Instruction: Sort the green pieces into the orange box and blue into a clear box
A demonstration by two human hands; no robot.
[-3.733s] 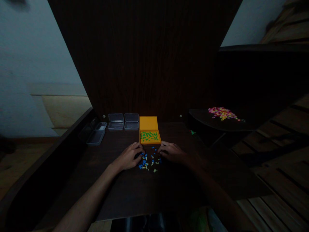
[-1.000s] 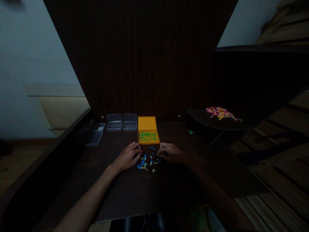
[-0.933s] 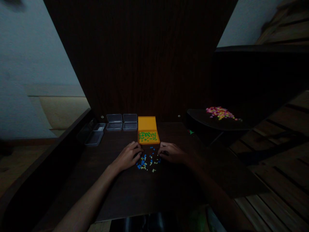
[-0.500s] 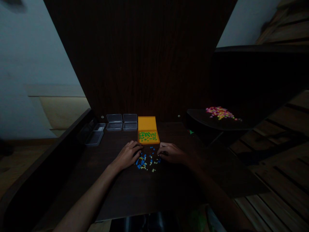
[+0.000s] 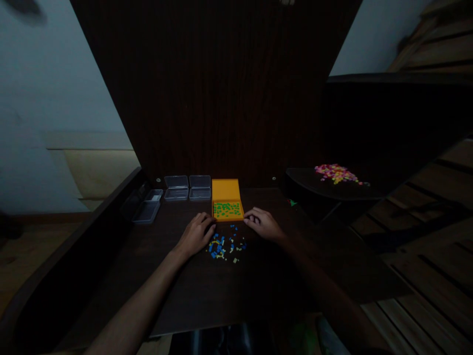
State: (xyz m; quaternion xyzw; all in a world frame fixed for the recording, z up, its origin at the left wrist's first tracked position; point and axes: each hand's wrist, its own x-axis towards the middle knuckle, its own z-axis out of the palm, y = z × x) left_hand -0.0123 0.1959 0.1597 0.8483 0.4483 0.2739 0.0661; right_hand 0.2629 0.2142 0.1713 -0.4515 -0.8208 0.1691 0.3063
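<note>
Loose blue and yellow pieces (image 5: 224,245) lie on the dark table (image 5: 207,291), between two hands.
The left hand (image 5: 195,235) rests at the heap's left edge, the right hand (image 5: 263,225) beside the orange box (image 5: 226,190) of green pieces (image 5: 227,210) just behind. Both hands curl, any grip too dim to tell. Further left stand clear cases (image 5: 187,187).

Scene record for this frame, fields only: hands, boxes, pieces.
left hand: palm down, beside blue and yellow pieces
right hand: palm down, fingertips near orange box corner
orange box: open, green pieces inside
clear boxes: left of orange box
shelf: pink-yellow pile
grip: too dark to tell
</note>
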